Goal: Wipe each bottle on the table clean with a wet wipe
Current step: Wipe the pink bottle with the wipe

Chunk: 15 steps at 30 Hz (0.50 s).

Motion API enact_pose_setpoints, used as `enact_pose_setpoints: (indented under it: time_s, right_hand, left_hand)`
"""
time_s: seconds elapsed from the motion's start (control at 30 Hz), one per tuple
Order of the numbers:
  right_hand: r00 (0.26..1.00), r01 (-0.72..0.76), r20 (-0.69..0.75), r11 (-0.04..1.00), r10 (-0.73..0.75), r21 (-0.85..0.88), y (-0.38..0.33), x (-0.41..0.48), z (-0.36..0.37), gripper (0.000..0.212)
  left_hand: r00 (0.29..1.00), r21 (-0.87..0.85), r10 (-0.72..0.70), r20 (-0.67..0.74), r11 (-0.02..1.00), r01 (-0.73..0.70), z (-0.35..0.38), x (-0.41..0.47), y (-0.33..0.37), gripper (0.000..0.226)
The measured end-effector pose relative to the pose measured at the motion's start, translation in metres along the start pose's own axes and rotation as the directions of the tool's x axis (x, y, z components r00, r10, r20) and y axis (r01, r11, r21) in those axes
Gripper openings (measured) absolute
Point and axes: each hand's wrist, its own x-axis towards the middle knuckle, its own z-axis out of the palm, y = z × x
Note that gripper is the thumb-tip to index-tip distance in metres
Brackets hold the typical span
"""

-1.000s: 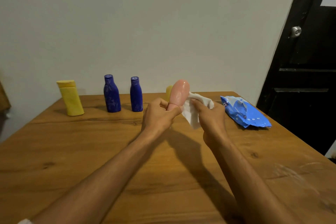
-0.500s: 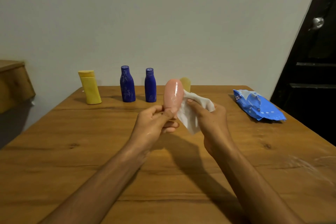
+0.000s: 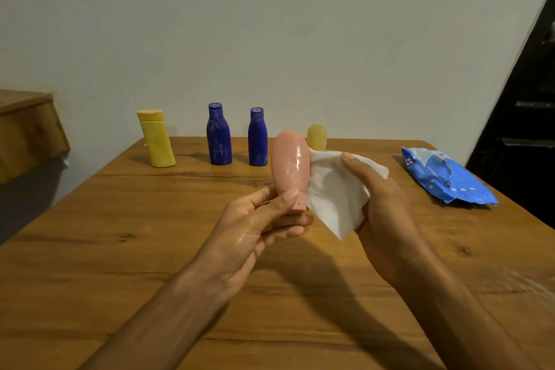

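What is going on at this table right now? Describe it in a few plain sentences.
A person is wiping bottles. The left hand grips a glossy pink bottle upside down near its cap, and the right hand holds a white wet wipe against its side. A yellow bottle, a blue bottle, a slimmer blue bottle and a pale yellow bottle stand at the back of the table; a blue wipe pack lies to the right.
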Motion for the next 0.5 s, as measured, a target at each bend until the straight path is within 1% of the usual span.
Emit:
enact_pose_setpoints:
  time_s: [0.07, 0.17, 0.27, 0.33, 0.4, 0.5]
  right_hand:
    - [0.999, -0.019, 0.030, 0.999, 0.018, 0.035, -0.002, -0.003, -0.002, 0.026]
    - [0.999, -0.030, 0.044, 0.999, 0.029, 0.023, -0.003, -0.004, -0.006, 0.024]
    - [0.997, -0.024, 0.067, 0.997, 0.029, -0.074, -0.001, -0.002, -0.006, 0.022]
    - [0.993, -0.004, 0.117, 0.991, 0.020, -0.134, 0.000, -0.001, -0.004, 0.025]
    - [0.988, 0.006, 0.152, 0.987, 0.019, -0.158, 0.000, 0.000, 0.000, 0.025]
    - [0.991, 0.076, 0.121, 0.983, -0.056, -0.170, 0.002, 0.002, 0.005, 0.022]
  left_hand:
    - [1.000, 0.026, 0.009, -0.007, 1.000, -0.009, -0.001, 0.000, 0.000, 0.050]
    - [0.999, 0.076, 0.036, -0.028, 0.997, -0.034, -0.002, 0.000, -0.001, 0.057]
    - [0.996, 0.120, 0.075, -0.046, 0.990, -0.069, -0.002, 0.001, -0.001, 0.063]
    - [0.995, 0.129, 0.085, -0.050, 0.989, -0.078, -0.002, 0.001, 0.001, 0.065]
    - [0.996, 0.123, 0.079, -0.036, 0.990, -0.074, -0.002, 0.002, 0.002, 0.058]
    - [0.996, 0.115, 0.086, -0.012, 0.990, -0.084, -0.003, 0.001, 0.003, 0.046]
